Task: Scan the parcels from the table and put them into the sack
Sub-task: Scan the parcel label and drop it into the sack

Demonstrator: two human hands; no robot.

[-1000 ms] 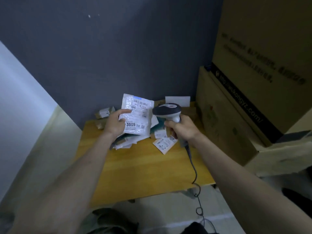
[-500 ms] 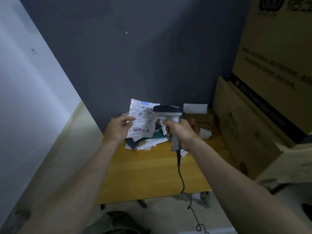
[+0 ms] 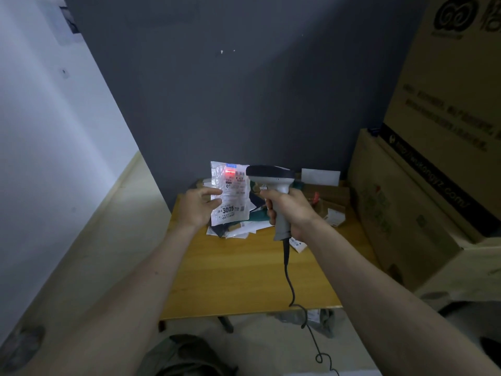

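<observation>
Left hand [image 3: 199, 206] pinches the flat white plastic parcel with the printed label [image 3: 230, 195] by its left edge, thumb and fingers on it, holding it upright above the back of the yellow wooden worktop [image 3: 244, 275]. Right hand [image 3: 287, 210] is wrapped tight round the grip of the grey corded handheld scanner [image 3: 273, 183], its dark head right beside the parcel's top corner. And there's the change: a red glow now sits on the barcode at the top of the label, where half a second ago there was none. The beam is on, so this looks like the scan itself happening. Behind the hands, the loose heap of white and dark mailer parcels [image 3: 238, 226] waits on the worktop. Brown cardboard boxes [image 3: 433, 158] stack up at right. Next, I'd say, is the olive fabric sack [image 3: 187, 356] near the bottom of the view.
</observation>
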